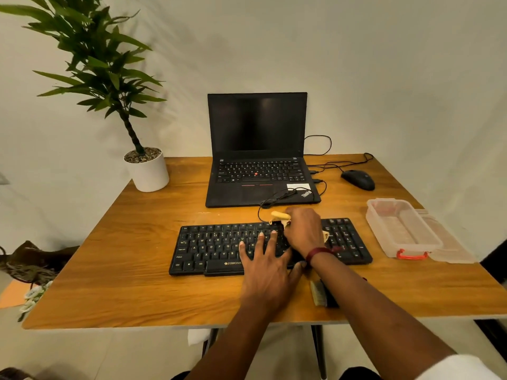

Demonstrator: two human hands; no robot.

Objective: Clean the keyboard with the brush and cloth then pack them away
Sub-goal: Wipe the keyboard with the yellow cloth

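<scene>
A black keyboard lies across the middle of the wooden table. My right hand grips a yellowish cloth bunched against the keys, between the letter block and the number pad. My left hand rests flat on the keys with its fingers spread, just left of the right hand. A small brush with pale bristles lies on the table in front of the keyboard, partly hidden under my right forearm.
A clear plastic box with a red latch stands at the right, its lid beside it. An open black laptop, a mouse and cables lie behind. A potted plant stands at the back left.
</scene>
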